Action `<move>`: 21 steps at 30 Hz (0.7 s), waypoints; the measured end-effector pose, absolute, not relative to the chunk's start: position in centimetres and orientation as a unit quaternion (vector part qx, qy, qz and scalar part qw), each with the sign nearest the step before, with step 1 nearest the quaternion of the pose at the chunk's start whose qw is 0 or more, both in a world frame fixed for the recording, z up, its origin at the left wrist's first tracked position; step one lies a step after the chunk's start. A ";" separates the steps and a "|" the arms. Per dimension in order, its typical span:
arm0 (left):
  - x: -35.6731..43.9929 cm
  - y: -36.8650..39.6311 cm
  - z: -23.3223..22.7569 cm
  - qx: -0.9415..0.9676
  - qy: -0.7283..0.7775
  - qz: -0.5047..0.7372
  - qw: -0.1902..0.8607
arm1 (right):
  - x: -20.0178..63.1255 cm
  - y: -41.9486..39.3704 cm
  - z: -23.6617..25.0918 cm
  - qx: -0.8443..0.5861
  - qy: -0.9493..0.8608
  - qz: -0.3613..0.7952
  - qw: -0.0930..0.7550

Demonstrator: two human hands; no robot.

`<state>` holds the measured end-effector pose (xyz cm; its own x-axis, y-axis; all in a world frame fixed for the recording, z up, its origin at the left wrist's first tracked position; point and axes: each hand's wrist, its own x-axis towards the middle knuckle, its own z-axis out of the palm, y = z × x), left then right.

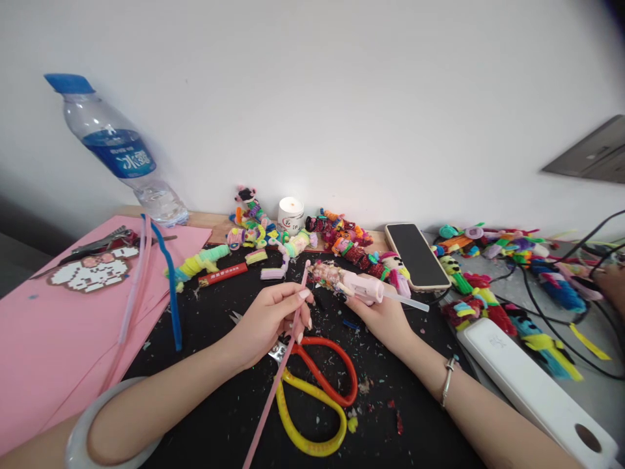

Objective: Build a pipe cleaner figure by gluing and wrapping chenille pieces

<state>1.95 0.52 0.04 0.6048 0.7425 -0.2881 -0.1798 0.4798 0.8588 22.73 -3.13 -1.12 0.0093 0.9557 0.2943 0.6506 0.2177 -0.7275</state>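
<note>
I see my left hand [271, 319], fingers pinched on a pink pipe cleaner [278, 378]; my right hand [383, 316], fingers clamped around a pink glue gun [364, 288]; scissors [312, 391] lie on the black surface [209, 326] beneath.

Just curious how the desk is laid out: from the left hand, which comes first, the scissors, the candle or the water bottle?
1. Scissors, just below the left hand.
2. Candle, at the wall behind.
3. Water bottle, far left.

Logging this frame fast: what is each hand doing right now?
Left hand: closed on a pink pipe cleaner.
Right hand: closed on a pink glue gun.
</note>
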 end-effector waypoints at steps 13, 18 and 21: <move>1.9 0.5 -0.2 0.417 0.338 0.301 0.788 | 22.8 -3.1 -1.3 -0.584 -0.681 0.203 0.392; 1.9 0.5 -0.1 0.421 0.336 0.296 0.789 | 22.7 -3.1 -1.1 -0.599 -0.672 0.194 0.390; 2.0 0.5 0.0 0.425 0.338 0.291 0.788 | 22.7 -3.2 -1.2 -0.605 -0.665 0.195 0.391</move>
<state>1.96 0.53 0.03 0.6023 0.7454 -0.2856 -0.1703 0.4696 0.8663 22.71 -3.19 -1.21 0.0387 0.9578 0.2849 0.6528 0.1916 -0.7329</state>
